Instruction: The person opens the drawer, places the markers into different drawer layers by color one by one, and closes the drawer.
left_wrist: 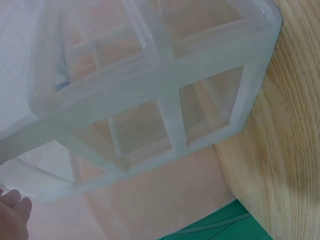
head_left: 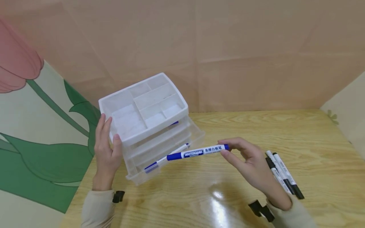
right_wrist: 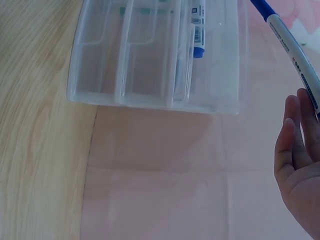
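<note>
A translucent white drawer organizer [head_left: 144, 134] stands at an angle on the table, its divided tray on top and a lower drawer [head_left: 134, 178] pulled out. Inside that drawer lies a blue-and-white marker [head_left: 163, 160]. My left hand [head_left: 108, 150] rests against the organizer's left side, fingers fairly straight and thumb by the front corner. Between thumb and fingers, my right hand [head_left: 251, 163] pinches a blue whiteboard marker [head_left: 196, 152] by its end, with the blue cap pointing left toward the drawer. The right wrist view also shows this held marker [right_wrist: 295, 55] above the fingers.
Several black-and-white markers [head_left: 285, 175] lie together on the wooden table [head_left: 322, 142], right of my right hand. Another blue piece [head_left: 174, 123] shows under the top tray's rim. A beige covering [head_left: 242, 63] rises behind, and a flower-patterned panel [head_left: 42, 164] stands at left.
</note>
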Tool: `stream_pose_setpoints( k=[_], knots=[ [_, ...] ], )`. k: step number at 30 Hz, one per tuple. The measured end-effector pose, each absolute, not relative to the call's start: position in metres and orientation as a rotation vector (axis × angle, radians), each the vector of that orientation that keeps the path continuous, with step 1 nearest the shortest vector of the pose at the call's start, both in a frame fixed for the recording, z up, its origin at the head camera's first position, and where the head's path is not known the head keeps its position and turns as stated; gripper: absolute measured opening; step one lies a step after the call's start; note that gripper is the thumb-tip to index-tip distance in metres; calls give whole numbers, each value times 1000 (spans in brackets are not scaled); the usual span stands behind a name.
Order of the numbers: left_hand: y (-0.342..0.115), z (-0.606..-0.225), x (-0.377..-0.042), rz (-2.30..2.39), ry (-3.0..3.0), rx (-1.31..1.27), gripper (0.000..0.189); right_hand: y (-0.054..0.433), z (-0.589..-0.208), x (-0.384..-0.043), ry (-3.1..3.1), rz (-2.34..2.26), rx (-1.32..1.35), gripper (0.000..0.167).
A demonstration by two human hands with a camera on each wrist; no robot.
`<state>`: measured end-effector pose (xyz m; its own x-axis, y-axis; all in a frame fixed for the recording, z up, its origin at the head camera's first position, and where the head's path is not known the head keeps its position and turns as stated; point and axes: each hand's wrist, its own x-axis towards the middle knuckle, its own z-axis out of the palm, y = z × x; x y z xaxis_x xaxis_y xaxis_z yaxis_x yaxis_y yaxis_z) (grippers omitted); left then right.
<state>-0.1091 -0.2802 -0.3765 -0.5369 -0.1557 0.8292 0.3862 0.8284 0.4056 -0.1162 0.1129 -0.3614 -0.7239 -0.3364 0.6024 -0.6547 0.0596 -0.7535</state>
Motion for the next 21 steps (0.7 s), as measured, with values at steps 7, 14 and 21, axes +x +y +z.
stream_pose_setpoints(
  k=[7, 14, 21],
  knots=[
    [-279, -376, -109, -710, -2039, -163, 52, 97, -360, -124, -2060, 1798, 989, 27],
    [-278, -376, -110, -703, -2047, -161, 52, 83, -358, -131, -2134, 1789, 1002, 26],
    [-277, -377, -110, -695, -2050, -166, 52, 72, -360, -135, -2111, 1736, 1078, 28]
  ],
)
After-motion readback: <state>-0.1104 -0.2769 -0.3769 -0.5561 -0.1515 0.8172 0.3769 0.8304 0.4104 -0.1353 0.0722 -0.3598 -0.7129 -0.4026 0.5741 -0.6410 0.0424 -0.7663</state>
